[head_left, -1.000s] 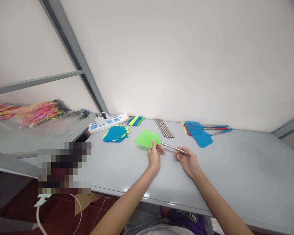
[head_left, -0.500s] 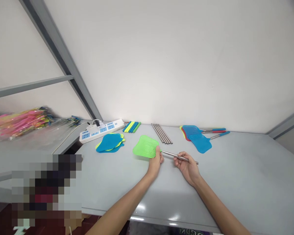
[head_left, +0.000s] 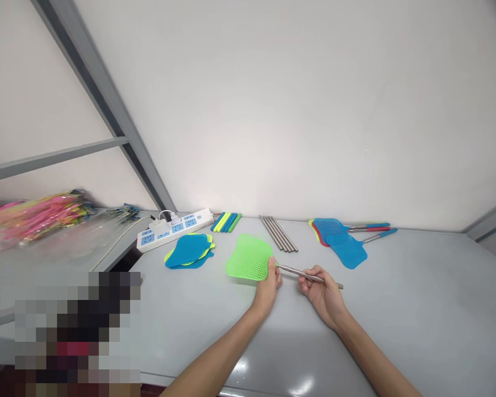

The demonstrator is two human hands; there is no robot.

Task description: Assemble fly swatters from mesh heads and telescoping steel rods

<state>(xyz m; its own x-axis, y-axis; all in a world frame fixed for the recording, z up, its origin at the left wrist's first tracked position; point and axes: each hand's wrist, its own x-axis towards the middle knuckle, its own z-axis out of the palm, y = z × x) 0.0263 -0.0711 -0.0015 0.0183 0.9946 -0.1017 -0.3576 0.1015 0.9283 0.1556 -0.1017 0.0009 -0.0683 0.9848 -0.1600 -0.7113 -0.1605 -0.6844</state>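
Note:
A green fly swatter head (head_left: 248, 258) is pinched by my left hand (head_left: 269, 281) at its neck, thumb on top. From the neck a metal rod (head_left: 293, 270) runs to the right, and my right hand (head_left: 323, 291) is closed around its far part. The rod's bare end sticks out past my right fingers. Behind lie several loose metal rods (head_left: 278, 234) side by side. Left of them are several blue, yellow and green handle sleeves (head_left: 226, 222). A stack of blue and yellow swatter heads (head_left: 189, 251) lies to the left.
Several swatters with handles, a blue one (head_left: 347, 251) on top, lie at the right. A white power strip (head_left: 176, 230) with a plug stands at the back left. Bagged colourful items (head_left: 45, 218) lie at far left. A wall (head_left: 293, 110) rises behind the grey table (head_left: 430, 309).
The whole scene sits slightly lower and further right as the camera view shifts. Both hands keep their hold on the swatter head and rod.

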